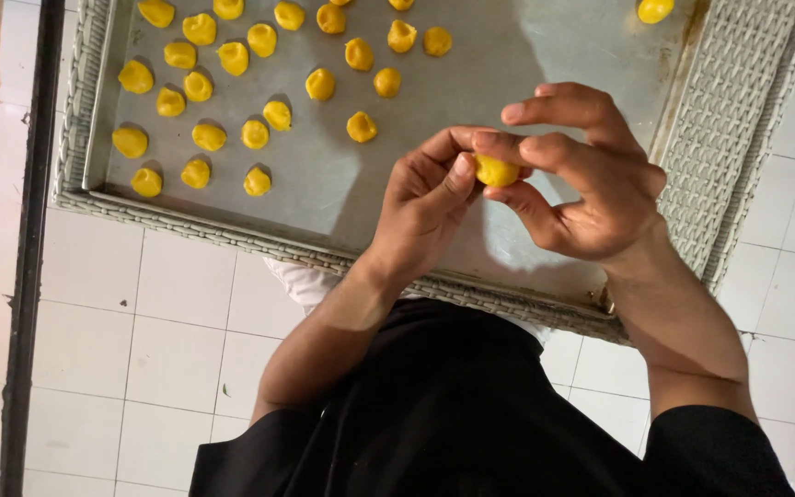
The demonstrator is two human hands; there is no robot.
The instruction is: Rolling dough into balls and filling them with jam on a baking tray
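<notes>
Above the metal tray [526,55], yellow dough ball [496,171] pinched between both hands' fingertips [460,167].

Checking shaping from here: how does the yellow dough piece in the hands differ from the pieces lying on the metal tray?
The held dough piece is pinched between fingertips of both the left hand and right hand, above the metal tray. The tray pieces lie loose on it, untouched. The held piece is partly hidden; the tray pieces show folded tops. All share the yellow colour.
</notes>
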